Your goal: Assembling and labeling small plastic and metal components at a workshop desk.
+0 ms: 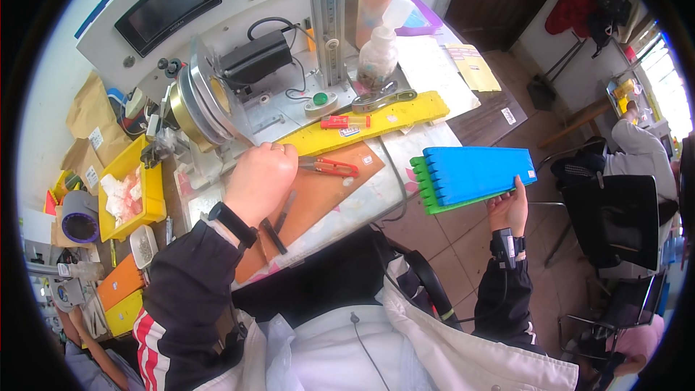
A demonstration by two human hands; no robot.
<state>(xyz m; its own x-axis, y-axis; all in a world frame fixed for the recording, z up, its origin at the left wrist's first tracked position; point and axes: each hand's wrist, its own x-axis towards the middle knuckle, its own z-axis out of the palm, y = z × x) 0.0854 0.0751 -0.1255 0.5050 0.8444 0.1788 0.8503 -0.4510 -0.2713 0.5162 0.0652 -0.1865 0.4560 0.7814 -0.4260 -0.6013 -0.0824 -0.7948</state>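
My right hand (pixel 510 208) grips a stack of flat boards by the near edge, out past the right side of the bench. On top is a blue board (pixel 478 174) with a notched left end; a notched green board (pixel 428 192) shows beneath it. My left hand (pixel 262 182) is closed over the bench, its fingers curled away, so anything inside them is hidden. Beside it lie red-handled snips (pixel 337 167) and an orange-brown board (pixel 322 192). A slim tool with a black handle (pixel 274 236) rests on that board. Just beyond is a long yellow board (pixel 405 114).
A red tool (pixel 345 122) and a metal hand tool (pixel 384 100) lie on the yellow board. Behind stand a machine with a reel (pixel 197 98), a plastic bottle (pixel 378 58) and a thermos (pixel 376 0). A yellow bin (pixel 156 199) is left. Other people sit at both sides.
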